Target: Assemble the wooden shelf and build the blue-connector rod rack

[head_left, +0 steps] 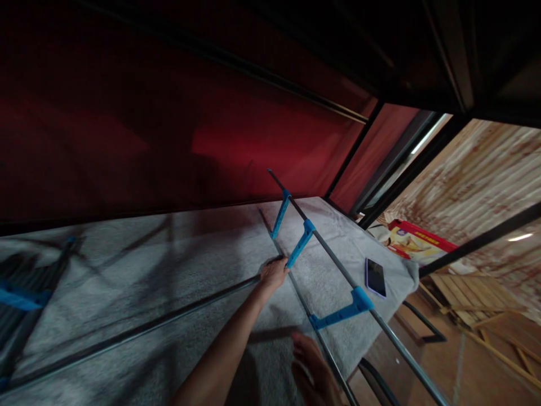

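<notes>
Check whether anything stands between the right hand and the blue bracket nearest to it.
Nothing visible does. From this view, only grey cloth shows between the right hand and the nearest blue bracket. The left hand, on the long rod, is farther off, outside that gap.

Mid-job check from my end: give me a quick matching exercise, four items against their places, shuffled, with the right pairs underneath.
Items
1. Dark rectangular phone with a purple edge
2. Red-and-yellow printed box
3. Left hand
4. Right hand

Places
A. Near the bottom edge of the picture, fingers apart from the blue plastic brackets
B. Lying on the grey fabric cover
C. At the lower end of the middle blue plastic bracket
D. Beyond the right-hand edge of the grey fabric cover

Pairs: 1-B, 2-D, 3-C, 4-A
</notes>
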`<state>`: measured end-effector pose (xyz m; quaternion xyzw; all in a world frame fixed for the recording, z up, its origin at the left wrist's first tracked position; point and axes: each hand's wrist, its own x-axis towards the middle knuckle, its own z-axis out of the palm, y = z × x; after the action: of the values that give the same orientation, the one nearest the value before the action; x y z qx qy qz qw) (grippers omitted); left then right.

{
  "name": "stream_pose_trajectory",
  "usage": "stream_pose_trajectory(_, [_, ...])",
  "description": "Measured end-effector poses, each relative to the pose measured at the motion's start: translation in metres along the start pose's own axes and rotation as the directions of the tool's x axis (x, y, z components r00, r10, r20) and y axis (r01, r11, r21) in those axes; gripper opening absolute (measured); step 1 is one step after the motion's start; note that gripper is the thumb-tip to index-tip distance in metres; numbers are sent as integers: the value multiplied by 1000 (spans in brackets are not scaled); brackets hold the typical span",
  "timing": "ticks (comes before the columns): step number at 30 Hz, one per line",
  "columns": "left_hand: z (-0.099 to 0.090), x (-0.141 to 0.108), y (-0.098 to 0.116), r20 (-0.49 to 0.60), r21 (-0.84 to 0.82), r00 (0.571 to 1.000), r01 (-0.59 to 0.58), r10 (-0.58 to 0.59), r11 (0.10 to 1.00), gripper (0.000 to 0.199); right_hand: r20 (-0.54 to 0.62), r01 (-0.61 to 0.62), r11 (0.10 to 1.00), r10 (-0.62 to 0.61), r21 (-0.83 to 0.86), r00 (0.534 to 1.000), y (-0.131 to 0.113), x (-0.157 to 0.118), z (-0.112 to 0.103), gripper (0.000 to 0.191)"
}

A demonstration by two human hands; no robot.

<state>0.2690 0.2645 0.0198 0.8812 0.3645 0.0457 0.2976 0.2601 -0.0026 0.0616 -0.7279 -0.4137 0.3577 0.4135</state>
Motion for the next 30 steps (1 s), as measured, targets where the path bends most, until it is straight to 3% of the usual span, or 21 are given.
stream_pose_trajectory(3, [-3,-2,2,0,-3,1000,11,-11,1000,34,-355,143,990,-132,6,925,7,69,20,59])
stream_pose_trajectory(5, [-5,-4,3,-1,-8,1000,12,-12,1000,36,-508,154,988,-137,-8,851,3,112,20,64])
stream_pose_trajectory(7, [-5,-6,3,-3,-13,1000,7,-7,1000,39,-574,142,990,-118,-3,810,-4,148,16,67])
stream_pose_trajectory(11, [-4,-4,3,-3,4,1000,26,-26,1000,40,-511,125,991,-81,51,856,-13,198,9,58])
stream_pose_trajectory(15, [-4,-3,6,2,42,1000,21,-21,999,41,-392,87,991,-40,102,919,-7,224,5,43])
stream_pose_trajectory(18, [-7,-11,4,-10,56,999,-33,34,998,43,-328,93,988,-49,121,944,1,232,2,44])
stream_pose_trajectory(21, [-15,-31,-11,-40,76,997,-63,66,995,50,-334,99,983,-42,155,941,7,234,1,51])
stream_pose_trajectory(26, [-29,-75,-51,-44,139,999,8,-2,990,33,-367,82,978,-5,194,930,13,237,2,57])
stream_pose_trajectory(30, [-33,-91,-63,-36,174,999,18,-12,985,33,-346,53,980,17,192,938,15,237,1,56])
